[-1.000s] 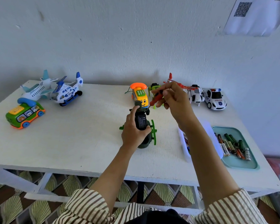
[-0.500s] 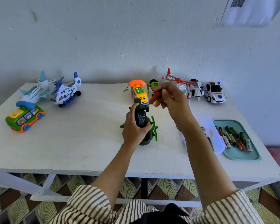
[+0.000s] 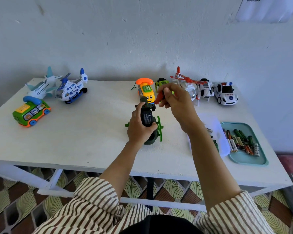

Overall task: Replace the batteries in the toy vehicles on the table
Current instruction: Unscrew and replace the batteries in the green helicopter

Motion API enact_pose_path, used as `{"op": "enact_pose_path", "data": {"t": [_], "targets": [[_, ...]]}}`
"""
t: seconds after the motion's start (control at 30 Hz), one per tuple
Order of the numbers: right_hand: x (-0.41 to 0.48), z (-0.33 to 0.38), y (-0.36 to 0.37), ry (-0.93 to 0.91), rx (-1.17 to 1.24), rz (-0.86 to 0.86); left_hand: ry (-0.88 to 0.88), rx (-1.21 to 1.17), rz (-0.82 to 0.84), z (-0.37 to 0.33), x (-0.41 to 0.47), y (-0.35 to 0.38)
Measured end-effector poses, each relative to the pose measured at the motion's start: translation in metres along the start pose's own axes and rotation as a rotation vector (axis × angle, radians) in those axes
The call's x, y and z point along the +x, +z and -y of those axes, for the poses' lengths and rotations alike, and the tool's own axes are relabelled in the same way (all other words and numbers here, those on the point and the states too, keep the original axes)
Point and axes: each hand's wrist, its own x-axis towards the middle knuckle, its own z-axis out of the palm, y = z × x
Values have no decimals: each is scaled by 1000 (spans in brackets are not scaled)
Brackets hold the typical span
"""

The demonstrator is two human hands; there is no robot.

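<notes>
While the person's left hand (image 3: 139, 130) wraps its fingers round the dark green plastic toy helicopter (image 3: 147, 117), held underside-up well left of the teal plastic battery tray (image 3: 247, 163), the right hand (image 3: 178, 102) pinches a red-handled screwdriver (image 3: 159, 98) at the toy's far end. Being hollow plastic, it should be light, stiff and slightly slick; the body seems a safer hold than the thin green projecting parts

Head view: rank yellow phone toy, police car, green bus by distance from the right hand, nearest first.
1. The yellow phone toy, just left of the right hand.
2. The police car, off to its right, at the back.
3. The green bus, far left of the table.
</notes>
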Motion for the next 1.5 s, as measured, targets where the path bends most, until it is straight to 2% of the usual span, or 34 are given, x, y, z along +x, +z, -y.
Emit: {"op": "enact_pose_path", "data": {"t": [0.17,0.33,0.67,0.83,0.93,1.13,1.3,1.4,1.5], "targets": [[-6,-3,1,-22,-69,-29,-8,-23,12,-1,-1,-2],[-15,1,-4,39,110,-48,-22,-42,-15,-1,-3,-3],[-19,-9,-13,28,-19,-53,-35,28,-12,-9,-2,3],[-21,-9,-17,92,132,-119,-24,33,-13,-7,-1,6],[-17,-10,-17,98,122,-105,-30,43,-18,-8,-2,6],[-8,-13,-15,0,-56,-61,-25,61,-22,-10,-1,7],[-8,-8,-19,59,77,-36,-22,57,-24,-10,-1,7],[-8,-3,-17,63,85,45,-31,63,-17,-12,-1,7],[-4,-2,-12,57,47,31,-33,46,-13,-12,-1,6]]}}
